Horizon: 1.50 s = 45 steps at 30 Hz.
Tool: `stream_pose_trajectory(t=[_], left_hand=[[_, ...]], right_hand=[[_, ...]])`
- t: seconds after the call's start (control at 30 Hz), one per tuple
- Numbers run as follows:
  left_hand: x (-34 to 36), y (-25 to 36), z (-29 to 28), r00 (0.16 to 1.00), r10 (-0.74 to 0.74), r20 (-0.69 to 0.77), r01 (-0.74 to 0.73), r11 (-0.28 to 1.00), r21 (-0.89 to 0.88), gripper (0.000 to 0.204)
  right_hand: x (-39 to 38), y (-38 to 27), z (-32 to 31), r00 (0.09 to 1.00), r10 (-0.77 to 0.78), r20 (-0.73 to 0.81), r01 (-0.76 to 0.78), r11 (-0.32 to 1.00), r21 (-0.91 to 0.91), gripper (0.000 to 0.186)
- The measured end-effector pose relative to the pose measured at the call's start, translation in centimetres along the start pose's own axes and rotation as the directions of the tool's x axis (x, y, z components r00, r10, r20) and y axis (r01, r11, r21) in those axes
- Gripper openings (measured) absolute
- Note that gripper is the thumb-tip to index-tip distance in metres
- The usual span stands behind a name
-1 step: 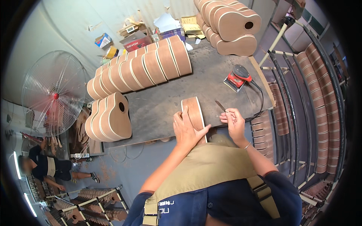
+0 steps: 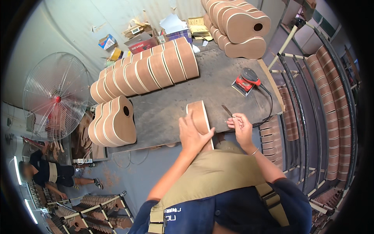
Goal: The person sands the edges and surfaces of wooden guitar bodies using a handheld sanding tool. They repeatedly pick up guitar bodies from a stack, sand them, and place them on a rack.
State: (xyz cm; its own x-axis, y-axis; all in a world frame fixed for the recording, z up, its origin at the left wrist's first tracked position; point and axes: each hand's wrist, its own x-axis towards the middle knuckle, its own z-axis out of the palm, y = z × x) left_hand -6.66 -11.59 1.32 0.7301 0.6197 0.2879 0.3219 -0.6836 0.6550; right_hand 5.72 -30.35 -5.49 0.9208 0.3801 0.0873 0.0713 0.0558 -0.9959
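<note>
A small wooden ukulele body (image 2: 198, 113) with pale edge binding stands on its side at the table's near edge, against my apron. My left hand (image 2: 191, 134) grips it, fingers along the brown side and thumb across toward the bound edge. To its right, my right hand (image 2: 240, 125) pinches a small knife (image 2: 226, 110) with a short dark blade. The blade points up and left, apart from the ukulele body. The face of this body is mostly turned out of sight.
On the dark worktable (image 2: 163, 113), a row of ukulele bodies (image 2: 144, 72) lies behind, with more bodies (image 2: 113, 121) at left and a stack (image 2: 245, 27) at back right. A red corded sander (image 2: 245, 82) rests at right. A fan (image 2: 57, 99), racks (image 2: 296, 97) and another person (image 2: 50, 171) surround.
The ukulele body and my left hand have shifted very slightly to the left. My right hand and the knife stay almost in place.
</note>
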Motion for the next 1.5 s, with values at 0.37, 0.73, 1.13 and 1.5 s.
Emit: stream_pose_trajectory(t=[0.37,0.73,1.13,1.5], left_hand=[[-2.1,-11.2,2.9,0.649,-0.382,0.658,0.755,0.217,-0.618,0.065],[-6.8,-10.2,5.9,0.810,0.128,0.572,0.234,0.824,-0.515,0.114],[10.2,-8.6,-1.0,0.982,0.106,0.157,-0.048,0.942,-0.332,0.054],[7.8,-5.6,-4.7,0.932,0.288,0.221,-0.246,0.949,-0.198,0.006]], right_hand=[[2.0,8.0,4.6,0.953,0.302,0.030,-0.291,0.878,0.380,0.009],[-2.1,4.3,8.2,0.988,0.146,-0.048,-0.135,0.974,0.184,0.011],[13.4,-5.5,10.4,0.804,-0.022,0.594,0.419,0.730,-0.539,0.011],[10.3,-8.6,8.7,0.643,-0.256,0.722,0.599,0.756,-0.265,0.012]])
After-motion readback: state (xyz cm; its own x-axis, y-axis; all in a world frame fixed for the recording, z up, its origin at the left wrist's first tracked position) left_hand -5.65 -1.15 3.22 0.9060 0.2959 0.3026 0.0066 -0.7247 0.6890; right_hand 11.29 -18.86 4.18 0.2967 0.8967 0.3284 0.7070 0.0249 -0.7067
